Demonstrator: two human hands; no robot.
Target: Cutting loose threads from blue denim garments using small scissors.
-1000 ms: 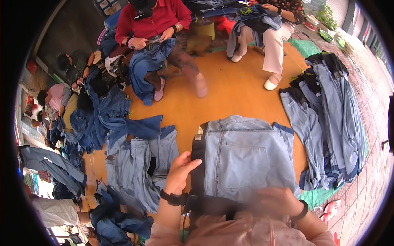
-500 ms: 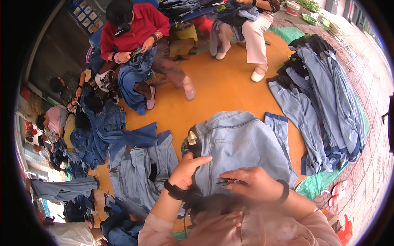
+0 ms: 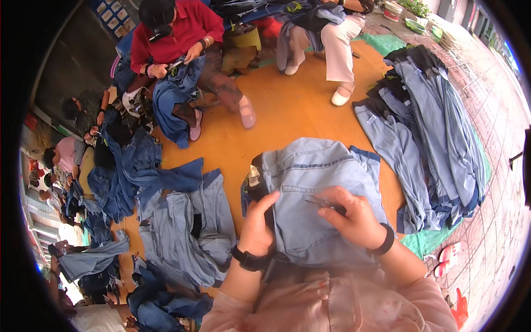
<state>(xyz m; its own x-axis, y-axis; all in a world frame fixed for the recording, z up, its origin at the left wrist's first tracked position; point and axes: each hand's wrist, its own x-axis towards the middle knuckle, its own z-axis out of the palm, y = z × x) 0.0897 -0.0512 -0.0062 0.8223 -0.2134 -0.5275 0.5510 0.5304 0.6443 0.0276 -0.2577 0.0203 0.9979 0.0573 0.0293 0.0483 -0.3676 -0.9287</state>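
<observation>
Light-blue jeans (image 3: 310, 188) are spread in front of me, with a pocket seam and a black waist part with a pale label showing at their left edge. My left hand (image 3: 258, 224) is closed on that left edge, thumb on top and fingers underneath, partly hidden. Over the middle of the cloth my right hand (image 3: 351, 214) grips small dark thread snips (image 3: 326, 205), whose tips point left toward the pocket seam. Whether the blades touch the cloth I cannot tell.
Piled light-blue jeans (image 3: 437, 127) lie at the right on a green sheet. More jeans (image 3: 182, 232) lie at my left on the orange mat (image 3: 265, 105). Across from me, a person in red (image 3: 182, 33) works on dark-blue jeans, beside another seated person (image 3: 337, 50).
My right hand has moved up and right with the snips. The jeans have shifted and turned in my left hand, so the pocket seam lies nearer the snips.
</observation>
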